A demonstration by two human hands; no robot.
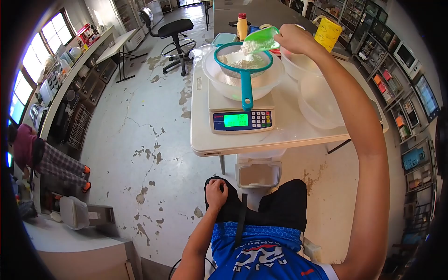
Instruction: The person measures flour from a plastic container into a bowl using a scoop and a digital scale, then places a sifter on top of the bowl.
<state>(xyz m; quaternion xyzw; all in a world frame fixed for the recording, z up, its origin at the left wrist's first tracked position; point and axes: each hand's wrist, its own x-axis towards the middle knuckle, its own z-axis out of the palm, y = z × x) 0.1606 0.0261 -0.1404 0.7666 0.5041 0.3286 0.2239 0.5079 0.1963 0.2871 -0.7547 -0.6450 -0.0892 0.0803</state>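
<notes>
My right hand [293, 39] is closed on the handle of a green scoop [265, 37], which is tilted over a teal-rimmed sieve [247, 83] with white powder at its mouth. More white powder [240, 59] lies in the sieve. The sieve rests across a translucent bowl [276, 74], and its handle points toward me. Under the bowl is a kitchen scale [255, 126] with a lit green display [235, 120]. My left hand [217, 192] rests on my left knee, its fingers curled, and whatever they may hold is hidden.
Translucent containers [322, 105] stand right of the scale on the white table [289, 143]. A yellow container [328, 33] and a sauce bottle [242, 26] are farther back. A lidded bin [258, 175] sits below the table. One person [51, 161] stands at far left.
</notes>
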